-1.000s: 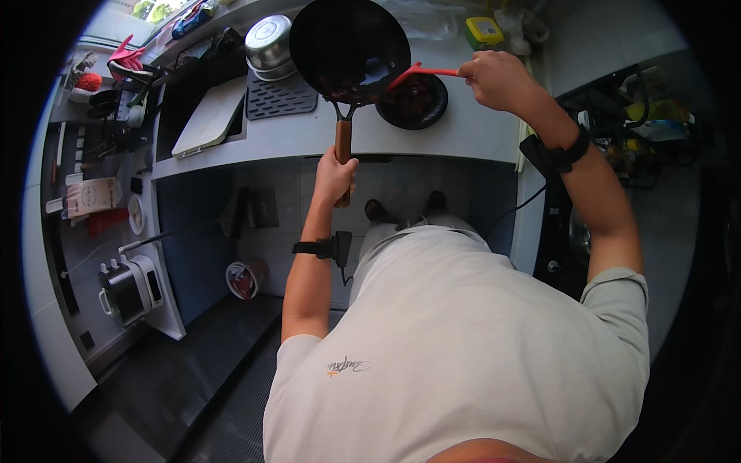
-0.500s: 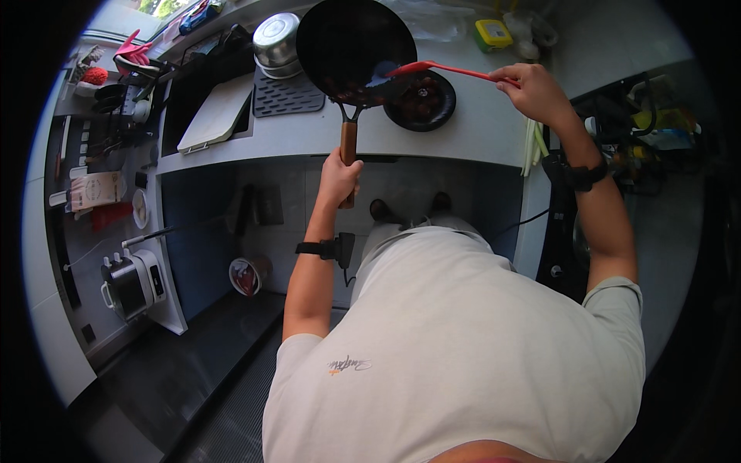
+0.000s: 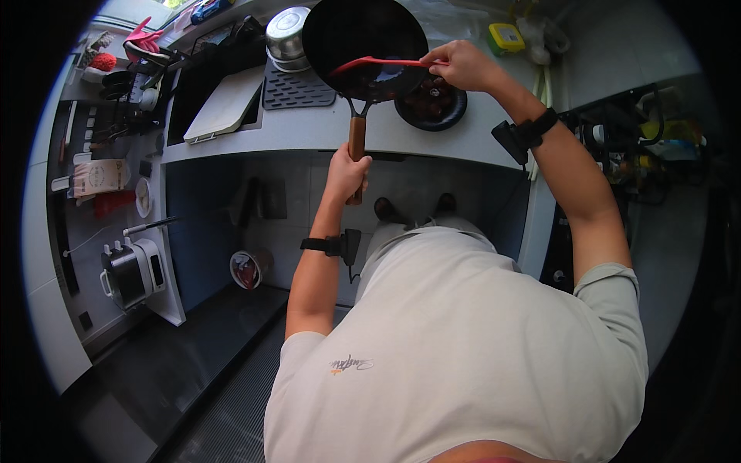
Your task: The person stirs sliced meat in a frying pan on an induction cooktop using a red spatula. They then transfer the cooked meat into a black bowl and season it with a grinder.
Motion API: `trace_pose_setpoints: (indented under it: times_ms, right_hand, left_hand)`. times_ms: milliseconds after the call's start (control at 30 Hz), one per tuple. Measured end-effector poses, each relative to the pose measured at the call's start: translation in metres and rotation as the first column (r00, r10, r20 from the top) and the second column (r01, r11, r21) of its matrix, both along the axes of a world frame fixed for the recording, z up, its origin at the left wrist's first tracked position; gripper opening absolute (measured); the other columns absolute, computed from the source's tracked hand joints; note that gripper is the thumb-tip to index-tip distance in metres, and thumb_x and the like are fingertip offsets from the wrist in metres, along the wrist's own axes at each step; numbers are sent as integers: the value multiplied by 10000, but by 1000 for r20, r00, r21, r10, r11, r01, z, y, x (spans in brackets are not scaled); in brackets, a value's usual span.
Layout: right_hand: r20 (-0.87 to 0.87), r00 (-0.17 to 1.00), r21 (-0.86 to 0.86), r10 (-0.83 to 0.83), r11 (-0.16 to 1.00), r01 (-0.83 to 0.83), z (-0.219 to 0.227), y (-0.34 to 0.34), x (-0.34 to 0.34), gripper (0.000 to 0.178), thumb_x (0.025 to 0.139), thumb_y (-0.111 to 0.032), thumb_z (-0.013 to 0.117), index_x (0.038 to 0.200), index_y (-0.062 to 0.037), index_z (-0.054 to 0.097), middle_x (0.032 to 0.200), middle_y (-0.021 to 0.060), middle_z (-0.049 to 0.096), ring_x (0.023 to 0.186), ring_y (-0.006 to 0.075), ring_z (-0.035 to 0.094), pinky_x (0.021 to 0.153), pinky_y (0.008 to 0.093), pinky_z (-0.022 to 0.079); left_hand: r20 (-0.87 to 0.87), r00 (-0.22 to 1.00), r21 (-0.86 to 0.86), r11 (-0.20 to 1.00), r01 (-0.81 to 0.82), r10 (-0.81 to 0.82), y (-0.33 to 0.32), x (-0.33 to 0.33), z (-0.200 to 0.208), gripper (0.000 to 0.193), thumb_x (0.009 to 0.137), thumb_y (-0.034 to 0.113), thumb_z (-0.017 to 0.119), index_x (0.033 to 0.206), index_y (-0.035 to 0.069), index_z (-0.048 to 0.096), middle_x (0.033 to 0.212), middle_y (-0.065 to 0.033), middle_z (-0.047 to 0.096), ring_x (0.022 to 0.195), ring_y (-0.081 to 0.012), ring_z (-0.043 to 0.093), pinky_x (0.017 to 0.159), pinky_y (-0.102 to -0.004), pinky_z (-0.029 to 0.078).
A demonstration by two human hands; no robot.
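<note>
My left hand [image 3: 345, 176] is closed round the wooden handle of a black wok [image 3: 340, 35], which is held over the counter. In my right hand [image 3: 461, 65] is the thin handle of a red spatula [image 3: 378, 60]. Its head lies inside the wok, toward the left side. The wok's inside is dark, with a wet shine near the spatula; I cannot make out how much food is in it. Beside and partly under the wok's right edge, a black plate [image 3: 432, 123] holds dark reddish-brown pieces of food [image 3: 434, 99].
Left of the wok stand a metal pot [image 3: 285, 35] and a dark ridged drying mat [image 3: 297, 90]. A white cutting board [image 3: 224, 106] lies across the sink's edge. Far right are a yellow tub [image 3: 506, 37], green stalks [image 3: 546, 89] and a stove [image 3: 567, 255].
My right hand has moved left and the spatula has gone from above the plate deeper into the wok. The wok, in my left hand, sits much as before over the counter.
</note>
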State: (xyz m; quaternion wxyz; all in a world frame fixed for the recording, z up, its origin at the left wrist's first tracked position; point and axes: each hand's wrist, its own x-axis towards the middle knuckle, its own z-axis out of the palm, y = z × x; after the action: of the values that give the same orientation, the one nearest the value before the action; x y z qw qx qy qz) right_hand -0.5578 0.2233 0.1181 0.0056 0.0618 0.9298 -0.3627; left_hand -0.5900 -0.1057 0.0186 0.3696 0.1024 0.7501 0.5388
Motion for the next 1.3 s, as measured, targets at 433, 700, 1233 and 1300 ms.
trace_pose_setpoints:
  times_ms: [433, 700, 1233, 1300]
  right_hand:
    - [-62, 997, 86, -50, 995, 55, 9, 21, 23, 234, 920, -102, 667, 1128, -30, 745, 958, 170, 754, 831, 242, 716, 798, 326, 562]
    - [-45, 999, 141, -27, 990, 33, 13, 4, 10, 235, 924, -99, 649, 1127, -34, 748, 957, 166, 756, 811, 259, 716, 776, 337, 558]
    - [15, 1000, 578, -20, 816, 8, 16, 10, 15, 264, 886, -119, 641, 1117, -147, 767, 982, 92, 676, 970, 283, 660, 845, 394, 542]
    - [72, 997, 589, -17, 808, -29, 16, 9, 16, 273, 879, -114, 638, 1121, -135, 764, 997, 92, 680, 977, 282, 661, 844, 396, 544]
  left_hand:
    - [-2, 999, 2, 999, 34, -34, 4, -5, -1, 207, 893, 85, 644, 1009, 18, 487, 651, -43, 536, 447, -150, 530, 426, -329, 454]
    - [-38, 998, -6, 998, 56, -57, 6, -1, 2, 199, 889, 97, 650, 991, 29, 494, 660, -40, 541, 450, -141, 531, 435, -315, 452]
    - [-62, 997, -21, 999, 42, -43, 7, -3, 0, 216, 890, 80, 638, 1038, -2, 503, 649, -53, 543, 450, -159, 545, 429, -337, 455]
    - [-81, 996, -32, 999, 44, -46, 7, -2, -1, 213, 888, 80, 639, 1032, -5, 507, 653, -57, 548, 453, -161, 549, 431, -338, 458]
